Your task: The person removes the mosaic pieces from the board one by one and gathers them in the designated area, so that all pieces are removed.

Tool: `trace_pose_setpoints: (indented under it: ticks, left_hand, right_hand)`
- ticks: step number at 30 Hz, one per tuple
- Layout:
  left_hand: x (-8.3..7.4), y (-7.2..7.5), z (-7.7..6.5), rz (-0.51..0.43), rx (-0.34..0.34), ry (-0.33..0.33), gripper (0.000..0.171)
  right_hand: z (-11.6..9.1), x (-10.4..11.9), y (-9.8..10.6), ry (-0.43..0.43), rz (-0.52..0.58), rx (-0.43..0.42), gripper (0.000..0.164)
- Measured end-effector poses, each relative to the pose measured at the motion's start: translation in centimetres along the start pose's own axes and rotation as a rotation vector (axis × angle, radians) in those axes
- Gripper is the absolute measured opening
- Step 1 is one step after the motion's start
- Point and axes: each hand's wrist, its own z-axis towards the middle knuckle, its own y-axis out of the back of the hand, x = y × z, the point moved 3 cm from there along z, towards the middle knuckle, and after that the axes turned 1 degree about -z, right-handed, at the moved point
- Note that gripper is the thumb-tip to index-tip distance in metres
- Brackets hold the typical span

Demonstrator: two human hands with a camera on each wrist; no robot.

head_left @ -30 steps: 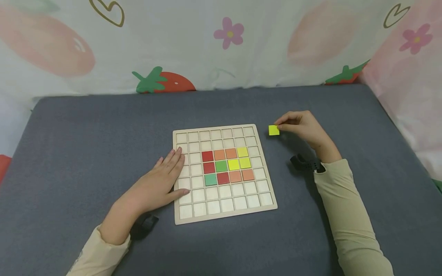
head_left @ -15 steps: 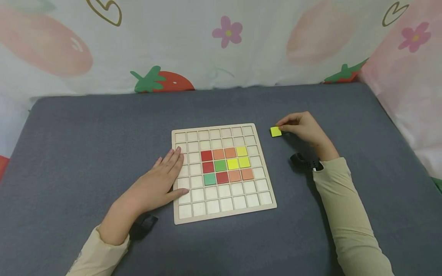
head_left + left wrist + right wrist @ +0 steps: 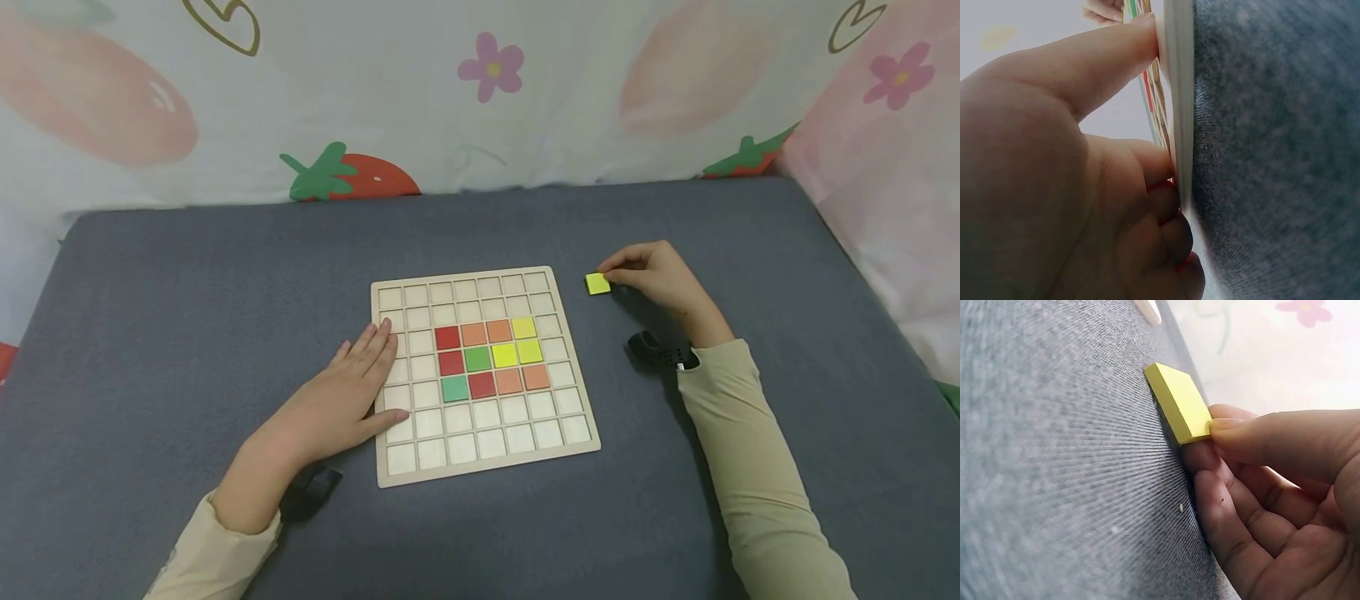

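A square wooden grid board (image 3: 487,468) lies on the grey cloth, with red, orange, yellow and green tiles set in its middle cells. My left hand (image 3: 330,408) rests on the board's left edge with fingers spread; in the left wrist view its thumb (image 3: 1097,62) and fingertips touch the board's rim. Right of the board's upper corner, my right hand (image 3: 663,279) pinches a yellow square tile (image 3: 597,284) at one corner between thumb and fingers. The right wrist view shows this tile (image 3: 1179,403) tilted, close to the cloth; whether it touches is hard to tell.
The grey cloth-covered table (image 3: 225,275) stretches around the board. Behind it hangs a white curtain (image 3: 570,100) printed with strawberries and flowers. A black wrist camera (image 3: 656,350) sits under the right wrist, another (image 3: 311,490) under the left.
The yellow tile in my right hand has tipped and shifted very slightly, staying right of the board. My left hand keeps its place on the board; the whole view drifts a little.
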Motion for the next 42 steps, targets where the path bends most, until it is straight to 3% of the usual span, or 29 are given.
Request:
trace_pose_setpoints:
  ticks: [19, 42]
  left_hand:
    - [0.0, 0.06, -0.04, -0.004, 0.0, -0.006, 0.084]
    - [-0.12, 0.22, -0.33, 0.014, -0.028, -0.026, 0.062]
  right_hand:
    - [0.06, 0.17, 0.0, 0.009, -0.031, -0.02, 0.02]
    - [0.04, -0.22, 0.27, -0.002, 0.02, -0.03, 0.02]
